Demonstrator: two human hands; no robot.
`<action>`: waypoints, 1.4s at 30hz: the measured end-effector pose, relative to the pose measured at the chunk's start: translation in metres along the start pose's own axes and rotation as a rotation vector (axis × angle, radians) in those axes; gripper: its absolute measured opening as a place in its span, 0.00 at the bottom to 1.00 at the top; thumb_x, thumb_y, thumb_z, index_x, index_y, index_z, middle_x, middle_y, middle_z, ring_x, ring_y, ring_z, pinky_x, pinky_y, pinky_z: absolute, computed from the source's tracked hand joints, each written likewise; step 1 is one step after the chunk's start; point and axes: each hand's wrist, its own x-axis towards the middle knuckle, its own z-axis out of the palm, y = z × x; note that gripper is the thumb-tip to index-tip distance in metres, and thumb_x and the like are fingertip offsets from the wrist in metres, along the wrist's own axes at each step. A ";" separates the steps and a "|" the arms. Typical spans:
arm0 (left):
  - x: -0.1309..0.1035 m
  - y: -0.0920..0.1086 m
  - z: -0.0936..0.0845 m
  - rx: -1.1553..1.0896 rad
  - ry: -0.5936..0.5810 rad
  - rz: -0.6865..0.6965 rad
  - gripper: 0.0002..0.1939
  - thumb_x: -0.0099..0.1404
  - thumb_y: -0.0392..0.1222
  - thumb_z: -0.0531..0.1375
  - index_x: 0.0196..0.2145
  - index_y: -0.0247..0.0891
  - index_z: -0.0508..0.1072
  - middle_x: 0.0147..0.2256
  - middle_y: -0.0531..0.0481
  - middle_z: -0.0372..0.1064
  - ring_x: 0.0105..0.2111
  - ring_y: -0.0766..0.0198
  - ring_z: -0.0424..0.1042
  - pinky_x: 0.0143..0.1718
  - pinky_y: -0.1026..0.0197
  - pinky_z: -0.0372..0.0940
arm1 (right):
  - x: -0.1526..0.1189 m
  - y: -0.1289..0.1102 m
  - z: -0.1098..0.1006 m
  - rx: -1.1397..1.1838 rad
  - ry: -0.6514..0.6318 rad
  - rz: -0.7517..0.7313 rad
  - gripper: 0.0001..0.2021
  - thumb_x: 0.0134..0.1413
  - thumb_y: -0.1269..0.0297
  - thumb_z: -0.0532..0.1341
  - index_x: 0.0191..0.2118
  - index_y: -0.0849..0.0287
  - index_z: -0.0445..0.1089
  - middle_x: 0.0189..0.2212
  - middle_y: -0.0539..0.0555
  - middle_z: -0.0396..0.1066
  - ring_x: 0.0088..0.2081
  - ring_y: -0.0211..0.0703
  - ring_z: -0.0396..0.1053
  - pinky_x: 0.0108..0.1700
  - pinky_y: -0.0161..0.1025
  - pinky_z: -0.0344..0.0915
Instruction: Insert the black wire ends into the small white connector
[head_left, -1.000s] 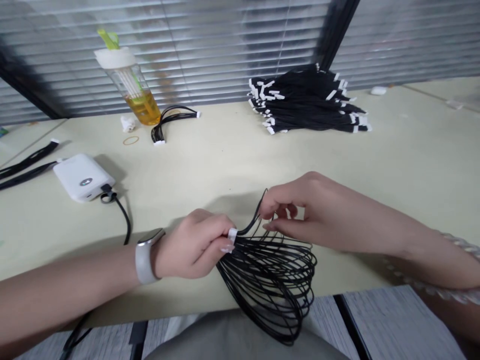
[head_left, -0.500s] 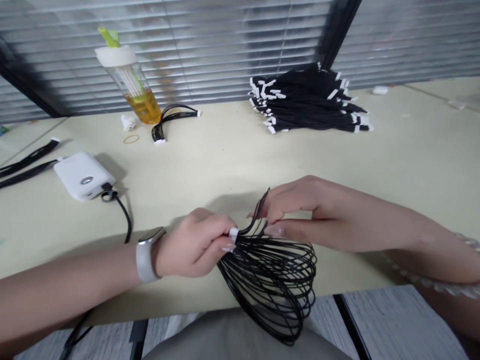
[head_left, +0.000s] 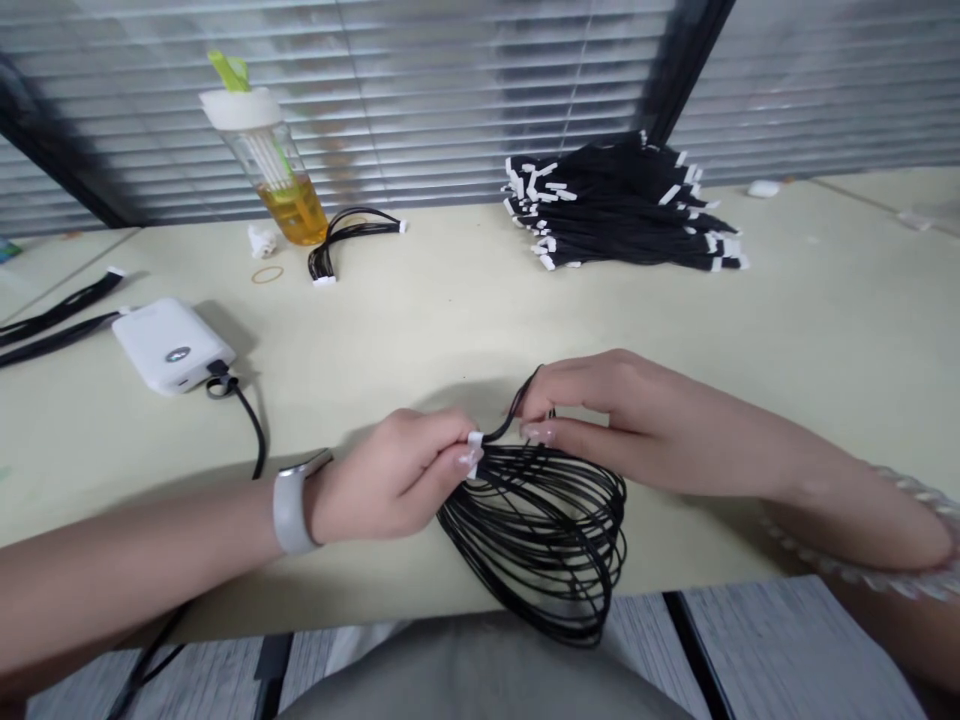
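Note:
A looped bundle of thin black wires (head_left: 555, 540) hangs at the table's front edge. Its white connector (head_left: 475, 455) is pinched between thumb and fingers of my left hand (head_left: 405, 470), which wears a watch. My right hand (head_left: 600, 415), with a beaded bracelet on its wrist, has its thumb and fingers closed around a few black wires just right of the connector. Some of these wires bend up past the right fingertips. The wire ends inside the right hand are hidden.
A pile of black cables (head_left: 630, 210) with white connectors lies at the back. Left of it are a short cable (head_left: 360, 232), a bottle of yellow liquid (head_left: 296, 205), a rubber band (head_left: 267, 274) and a white power bank (head_left: 174, 345) with a black cord. Blinds stand behind the table (head_left: 465, 310).
The wire bundle has risen slightly, and its loops hang less low. My right fingers have closed in on the wires near the connector. The view has shifted a little.

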 end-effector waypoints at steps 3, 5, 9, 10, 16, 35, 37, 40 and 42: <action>0.003 0.000 -0.001 -0.098 -0.009 -0.185 0.13 0.69 0.38 0.47 0.25 0.36 0.59 0.21 0.58 0.53 0.20 0.72 0.53 0.21 0.69 0.52 | 0.004 0.004 0.002 -0.067 0.115 0.034 0.10 0.61 0.64 0.53 0.34 0.60 0.70 0.28 0.49 0.71 0.29 0.34 0.65 0.33 0.34 0.58; 0.006 -0.001 -0.001 -0.175 -0.006 -0.286 0.15 0.69 0.41 0.47 0.24 0.36 0.58 0.21 0.58 0.52 0.21 0.72 0.52 0.21 0.69 0.51 | 0.004 0.004 0.004 -0.119 0.234 0.047 0.10 0.60 0.64 0.54 0.32 0.60 0.70 0.25 0.49 0.69 0.27 0.34 0.64 0.31 0.33 0.57; 0.009 -0.002 -0.001 -0.349 -0.012 -0.453 0.18 0.68 0.47 0.47 0.23 0.36 0.58 0.20 0.58 0.50 0.20 0.72 0.51 0.20 0.69 0.50 | 0.001 -0.005 0.007 -0.217 0.425 -0.022 0.10 0.58 0.66 0.56 0.27 0.61 0.66 0.21 0.48 0.64 0.24 0.32 0.60 0.28 0.32 0.56; 0.009 -0.003 -0.002 -0.379 -0.012 -0.491 0.18 0.68 0.48 0.48 0.23 0.36 0.58 0.19 0.58 0.50 0.19 0.72 0.51 0.19 0.69 0.50 | -0.001 -0.008 0.008 -0.234 0.425 -0.052 0.10 0.58 0.66 0.56 0.26 0.61 0.65 0.21 0.47 0.63 0.23 0.32 0.60 0.27 0.32 0.55; 0.007 -0.003 0.000 -0.463 0.100 -0.536 0.18 0.67 0.49 0.48 0.22 0.37 0.56 0.19 0.58 0.50 0.18 0.72 0.50 0.19 0.69 0.49 | -0.001 -0.014 0.025 -0.375 0.237 -0.119 0.07 0.58 0.71 0.54 0.29 0.61 0.66 0.25 0.50 0.65 0.28 0.35 0.61 0.30 0.34 0.55; 0.005 0.002 0.009 -0.448 0.248 -0.495 0.18 0.67 0.47 0.49 0.21 0.38 0.54 0.20 0.59 0.45 0.20 0.72 0.46 0.18 0.68 0.47 | 0.009 -0.004 0.054 -0.470 0.445 -0.138 0.09 0.59 0.68 0.55 0.32 0.63 0.70 0.25 0.52 0.69 0.28 0.37 0.66 0.29 0.36 0.60; 0.005 0.003 0.009 -0.441 0.259 -0.496 0.18 0.67 0.47 0.49 0.21 0.38 0.53 0.20 0.59 0.45 0.20 0.72 0.46 0.18 0.68 0.47 | 0.009 -0.004 0.055 -0.485 0.458 -0.155 0.09 0.58 0.68 0.55 0.32 0.63 0.71 0.25 0.52 0.69 0.28 0.37 0.66 0.29 0.36 0.60; 0.005 0.004 0.009 -0.443 0.272 -0.492 0.18 0.67 0.46 0.49 0.21 0.38 0.53 0.19 0.59 0.46 0.20 0.72 0.46 0.18 0.68 0.47 | 0.009 -0.005 0.055 -0.491 0.474 -0.157 0.09 0.58 0.69 0.55 0.32 0.62 0.71 0.25 0.52 0.70 0.28 0.37 0.67 0.29 0.35 0.61; 0.006 0.004 0.009 -0.444 0.289 -0.495 0.18 0.67 0.45 0.49 0.21 0.38 0.53 0.19 0.59 0.45 0.19 0.72 0.46 0.18 0.68 0.47 | 0.010 -0.005 0.055 -0.480 0.477 -0.147 0.08 0.58 0.69 0.55 0.32 0.62 0.71 0.25 0.52 0.70 0.28 0.36 0.67 0.29 0.35 0.61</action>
